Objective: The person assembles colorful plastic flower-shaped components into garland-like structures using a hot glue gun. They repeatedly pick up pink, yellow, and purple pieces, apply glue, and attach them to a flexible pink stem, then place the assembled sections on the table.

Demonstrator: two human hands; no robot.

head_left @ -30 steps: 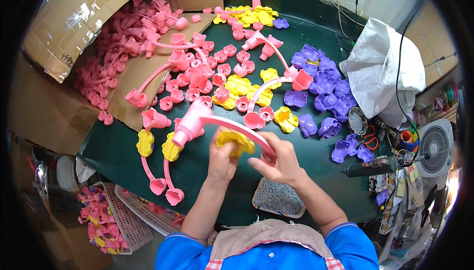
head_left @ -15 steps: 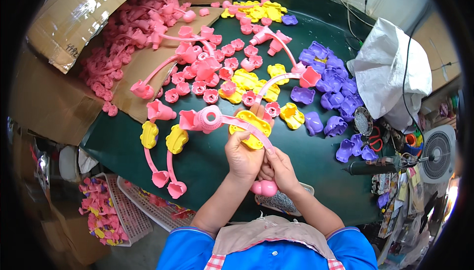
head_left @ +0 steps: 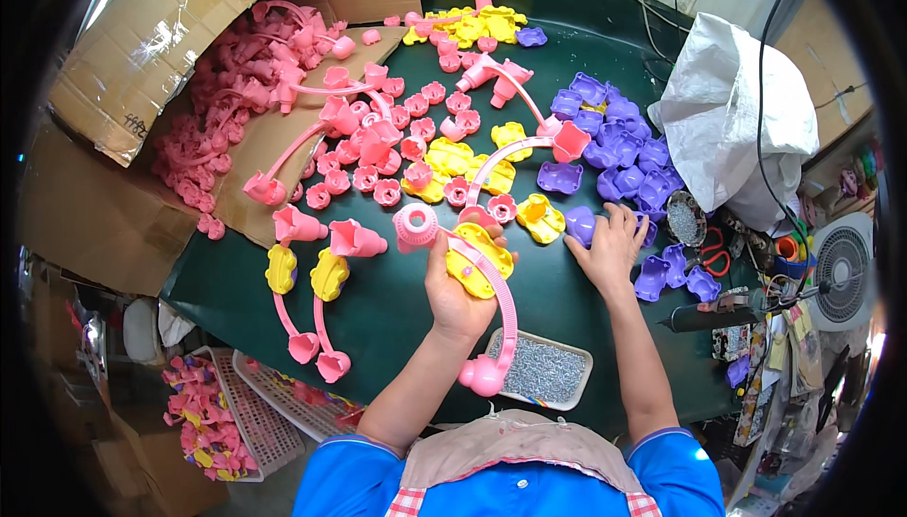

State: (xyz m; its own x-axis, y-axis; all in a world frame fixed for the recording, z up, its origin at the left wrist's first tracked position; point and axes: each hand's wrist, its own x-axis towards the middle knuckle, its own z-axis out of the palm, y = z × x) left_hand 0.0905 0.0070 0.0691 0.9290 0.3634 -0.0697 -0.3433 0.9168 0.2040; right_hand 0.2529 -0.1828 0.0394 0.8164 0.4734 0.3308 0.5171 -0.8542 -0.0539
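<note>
Biggest change from half a second ago: the right hand (head_left: 609, 250) has left the pink strip and is now over at the purple pieces on the right side of the dark green table (head_left: 586, 314). Its grip is spread, thumb and fingers fanned out, with a rounded purple plastic shell (head_left: 580, 218) between thumb and index finger; can't tell if they're actually touching it.

Left hand (head_left: 458, 295) is the one hanging on. Its grip is wrapped around a yellow, car-shaped plastic shell (head_left: 478, 281), palm up, with a curved, ribbed pink plastic strip (head_left: 508, 314) lying across it. A second ago that strip was tilted up between both hands; now its round knob end hangs low, by the left edge of a pale rectangular tray (head_left: 588, 366) of small grey metal bits. The tray was partly covered by the right arm before, and now most of it shows.
</note>
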